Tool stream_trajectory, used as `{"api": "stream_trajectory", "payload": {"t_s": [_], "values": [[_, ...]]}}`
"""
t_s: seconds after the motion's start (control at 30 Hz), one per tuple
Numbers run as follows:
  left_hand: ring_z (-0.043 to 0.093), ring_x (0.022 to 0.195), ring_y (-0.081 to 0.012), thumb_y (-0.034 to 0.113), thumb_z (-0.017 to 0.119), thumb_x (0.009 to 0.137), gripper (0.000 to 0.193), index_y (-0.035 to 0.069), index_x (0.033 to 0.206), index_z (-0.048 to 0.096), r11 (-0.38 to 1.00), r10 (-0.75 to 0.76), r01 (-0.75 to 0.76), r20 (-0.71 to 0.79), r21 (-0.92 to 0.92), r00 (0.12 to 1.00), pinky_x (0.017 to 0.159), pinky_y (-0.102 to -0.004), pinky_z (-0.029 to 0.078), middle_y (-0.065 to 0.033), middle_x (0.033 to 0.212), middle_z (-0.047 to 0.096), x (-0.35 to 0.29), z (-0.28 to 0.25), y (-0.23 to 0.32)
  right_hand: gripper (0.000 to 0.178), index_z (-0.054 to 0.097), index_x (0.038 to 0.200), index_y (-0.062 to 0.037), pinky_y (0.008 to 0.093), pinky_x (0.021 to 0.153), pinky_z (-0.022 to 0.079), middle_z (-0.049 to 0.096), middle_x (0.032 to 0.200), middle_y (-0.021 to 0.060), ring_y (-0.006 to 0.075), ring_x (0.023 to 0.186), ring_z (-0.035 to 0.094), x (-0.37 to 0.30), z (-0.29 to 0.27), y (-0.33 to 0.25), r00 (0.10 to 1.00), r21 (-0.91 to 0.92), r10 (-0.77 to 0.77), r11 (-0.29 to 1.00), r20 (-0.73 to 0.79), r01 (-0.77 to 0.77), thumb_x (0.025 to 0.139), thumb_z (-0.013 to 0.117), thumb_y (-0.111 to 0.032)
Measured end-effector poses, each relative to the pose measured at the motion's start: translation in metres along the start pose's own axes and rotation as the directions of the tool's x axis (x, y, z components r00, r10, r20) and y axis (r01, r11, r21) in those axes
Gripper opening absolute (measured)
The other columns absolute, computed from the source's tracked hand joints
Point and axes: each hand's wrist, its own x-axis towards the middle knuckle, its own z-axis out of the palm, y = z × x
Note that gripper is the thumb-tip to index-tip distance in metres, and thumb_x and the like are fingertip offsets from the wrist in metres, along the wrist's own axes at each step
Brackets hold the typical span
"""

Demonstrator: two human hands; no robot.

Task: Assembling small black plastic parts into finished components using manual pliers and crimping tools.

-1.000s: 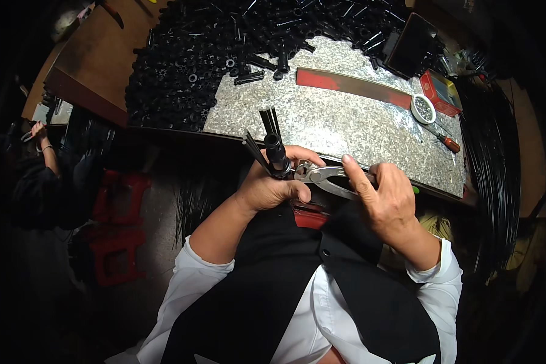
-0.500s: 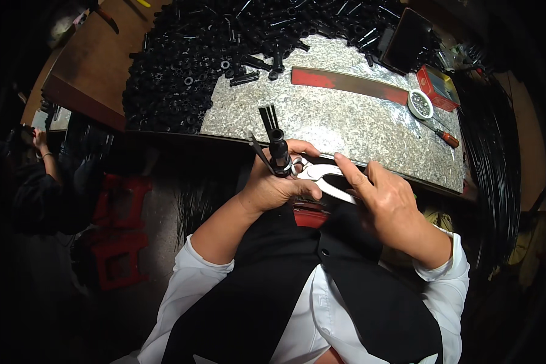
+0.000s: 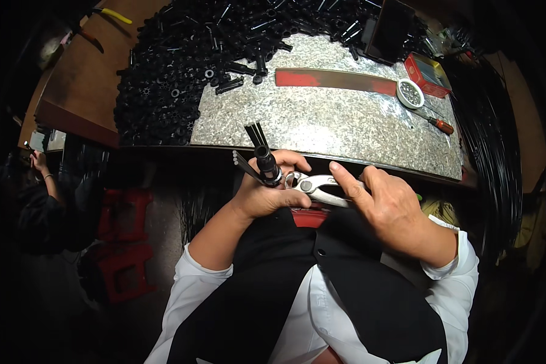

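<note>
1. Just in front of the near edge of the speckled table (image 3: 242, 118), the left hand (image 3: 262, 197) has its fingers and thumb wrapped around a black tube (image 3: 268, 167), which stands tilted, its round mouth facing up. Thin black rods (image 3: 255, 134) rise in two bunches beside the tube; from here I can't tell how they are joined to it.

2. On the other side, the right hand (image 3: 388, 203) holds the handles of a pair of pliers (image 3: 321, 189), with most fingers curled and the index finger stretched out straight. The pliers' head sits close beside the lower part of the tube; whether it bites on anything there, I can't tell.

3. To my mind, the left thumb is the worry: it lies right by the pliers' head, so a slip under a hard squeeze could pinch it.

4. The tube looks smooth, so a twist from the pliers might turn it within the left hand's hold, and too much pressure could mark or crack it.

5. The rods fan out loosely; a knock against the table edge could bend them or pull them askew.

6. Farther off, a white cup (image 3: 408, 107) of small metal bits stands near a screwdriver (image 3: 444, 126); a careless elbow could tip it.
</note>
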Motion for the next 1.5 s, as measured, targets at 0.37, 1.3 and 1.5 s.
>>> {"api": "stream_trajectory", "payload": {"t_s": [0.37,1.3,1.5], "values": [[0.042,0.055,-0.0032,0.032,0.082,0.070,0.064,-0.005,0.112,0.052,0.985,0.105,-0.107,0.019,0.134,0.994,0.050,-0.0194,0.033,0.0036,0.066,0.052,0.001,-0.006,-0.005,0.066,0.041,0.139,-0.0084,0.0347,0.056,0.046,0.047,0.081,0.0111,0.0248,0.064,0.054,0.005,0.000,0.008,0.992,0.192,0.028,0.980,0.124,-0.052,0.076,0.061,-0.006],[0.042,0.060,-0.0127,0.060,0.046,0.087,0.058,0.004,0.100,0.053,0.566,-0.027,-0.463,-0.577,-0.682,0.817,0.063,-0.0270,0.037,0.0007,0.060,0.043,0.001,0.021,0.059,0.048,0.053,0.118,0.0048,0.0262,0.065,0.054,0.052,0.110,0.0189,0.0149,0.072,0.061,-0.005,0.004,0.008,0.902,0.936,0.260,0.028,-0.344,0.350,0.080,0.073,-0.016],[0.064,0.085,-0.0182,0.045,0.052,0.093,0.058,-0.005,0.122,0.050,0.881,-0.241,0.409,0.519,-0.237,0.820,0.076,-0.0294,0.051,-0.0153,0.096,0.066,-0.033,0.030,0.012,0.024,0.061,0.080,0.0048,0.0217,0.050,0.048,0.059,0.082,0.0165,0.0144,0.059,0.058,0.012,-0.074,0.029,0.899,0.968,0.395,0.229,-0.190,0.104,0.089,0.052,-0.015]]}}
